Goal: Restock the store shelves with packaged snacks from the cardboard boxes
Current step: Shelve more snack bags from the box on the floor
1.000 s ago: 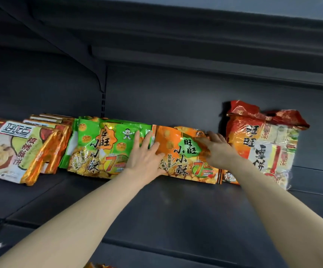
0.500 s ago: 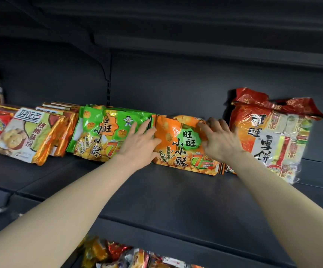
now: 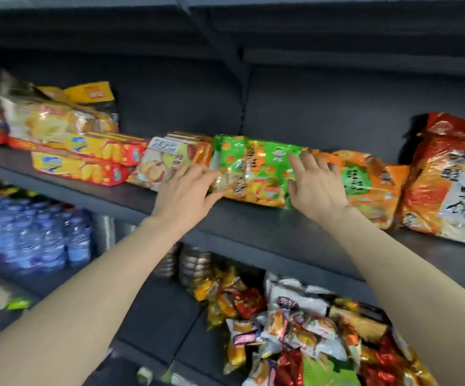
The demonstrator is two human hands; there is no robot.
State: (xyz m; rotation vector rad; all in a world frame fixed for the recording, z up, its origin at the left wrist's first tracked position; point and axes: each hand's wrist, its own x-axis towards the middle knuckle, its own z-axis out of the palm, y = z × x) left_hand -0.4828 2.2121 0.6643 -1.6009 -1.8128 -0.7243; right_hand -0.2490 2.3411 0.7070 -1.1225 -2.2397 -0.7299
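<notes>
Hands frame a green snack bag (image 3: pixel 253 171) leaning on the dark shelf (image 3: pixel 253 218), between a biscuit pack (image 3: pixel 167 162) and an orange bag (image 3: pixel 365 185). Left hand (image 3: pixel 186 193) and right hand (image 3: pixel 315 185) lie flat, fingers spread, against its sides. It looks light, crinkly and crushable; best held by the edges. Chinese lettering and a large "7" show, blurred.

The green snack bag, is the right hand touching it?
Touching. In the head view, the right hand lies with straight fingers on the green snack bag's right edge.
</notes>
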